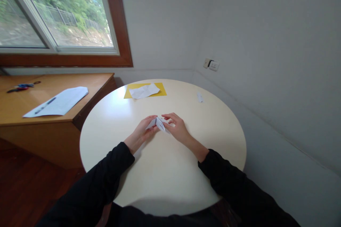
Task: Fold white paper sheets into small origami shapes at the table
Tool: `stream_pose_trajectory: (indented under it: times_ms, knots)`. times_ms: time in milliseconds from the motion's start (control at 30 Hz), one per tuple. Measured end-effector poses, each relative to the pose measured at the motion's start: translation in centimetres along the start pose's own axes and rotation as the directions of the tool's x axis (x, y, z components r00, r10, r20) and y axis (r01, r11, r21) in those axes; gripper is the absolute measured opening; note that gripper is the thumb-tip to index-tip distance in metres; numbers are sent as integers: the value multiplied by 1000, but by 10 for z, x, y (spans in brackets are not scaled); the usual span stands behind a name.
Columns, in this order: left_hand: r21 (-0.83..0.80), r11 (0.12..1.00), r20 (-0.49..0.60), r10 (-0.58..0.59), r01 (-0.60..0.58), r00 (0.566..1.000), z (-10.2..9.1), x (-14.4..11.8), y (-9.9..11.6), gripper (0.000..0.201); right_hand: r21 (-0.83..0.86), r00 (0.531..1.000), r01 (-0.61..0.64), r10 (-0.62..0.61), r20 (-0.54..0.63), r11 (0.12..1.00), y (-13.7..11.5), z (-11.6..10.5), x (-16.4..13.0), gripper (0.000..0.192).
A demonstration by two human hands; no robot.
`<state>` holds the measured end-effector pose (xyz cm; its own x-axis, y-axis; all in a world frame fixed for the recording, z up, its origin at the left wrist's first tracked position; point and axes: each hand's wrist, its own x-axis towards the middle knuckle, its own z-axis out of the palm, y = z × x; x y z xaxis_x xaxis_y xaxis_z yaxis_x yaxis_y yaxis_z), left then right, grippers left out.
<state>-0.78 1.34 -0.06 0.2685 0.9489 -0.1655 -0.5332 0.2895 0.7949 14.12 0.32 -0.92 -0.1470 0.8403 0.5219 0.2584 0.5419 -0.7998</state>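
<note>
A small folded white paper point(160, 124) with several pointed flaps is between my two hands, just over the middle of the round table. My left hand point(145, 129) is closed on its left side, fingers behind and under the folds. On the right side, my right hand point(176, 126) grips the paper between thumb and fingers. Dark marks show on one of the flaps, too small to read. My fingers hide part of the folds.
The round cream table point(165, 177) carries a yellow sheet point(163, 88) under a creased white paper point(144, 91), and a small paper scrap point(199, 97). On the wooden desk point(61, 78) at left lie white sheets point(64, 101), a pen point(45, 105) and scissors point(22, 87).
</note>
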Motion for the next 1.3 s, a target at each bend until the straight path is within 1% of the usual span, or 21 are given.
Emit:
stream_pose_trajectory:
  times_ms: [167,300,400,467,567,633,700,767,833,900,1033,1167,1300]
  knots:
    - [27,995,-71,-94,96,993,6,-4,3,8,-42,1000,-19,20,15,999,0,0,-1,18]
    - [42,994,-88,-96,100,992,9,-7,5,6,-58,999,-18,20,29,998,1,1,-2,15]
    - [15,994,-90,-107,108,990,8,-8,5,8,-66,1000,-24,23,-15,998,0,0,0,13]
    - [43,996,-62,-73,76,995,7,-8,5,10,-74,998,-23,20,-52,997,1,-1,1,12]
    - [172,985,-11,-2,4,1000,6,-9,5,19,-90,993,-24,14,-114,996,2,-2,3,10]
    - [253,967,-22,32,-26,999,7,-11,4,27,-98,989,-38,23,-149,994,2,-3,3,9]
    - [337,939,-55,94,-71,994,8,-12,4,31,-104,985,-51,33,-167,993,2,-3,4,7]
    - [448,881,-68,204,-153,977,9,-12,3,31,-99,983,-58,40,-177,993,1,-2,5,7]
    - [561,793,-39,312,-237,949,10,-11,2,29,-83,983,-63,48,-177,995,0,-2,5,6]
    - [634,718,4,367,-287,930,9,-9,0,27,-59,984,-66,56,-167,996,-1,-1,5,7]
    - [676,664,69,375,-320,925,6,-5,-2,25,-14,990,-58,56,-132,998,0,0,4,10]
    - [702,610,117,409,-367,905,3,-2,-4,26,29,992,-49,52,-113,998,3,1,4,13]
    - [698,599,144,418,-392,897,2,-1,-4,26,70,994,-24,31,-104,997,4,1,4,14]
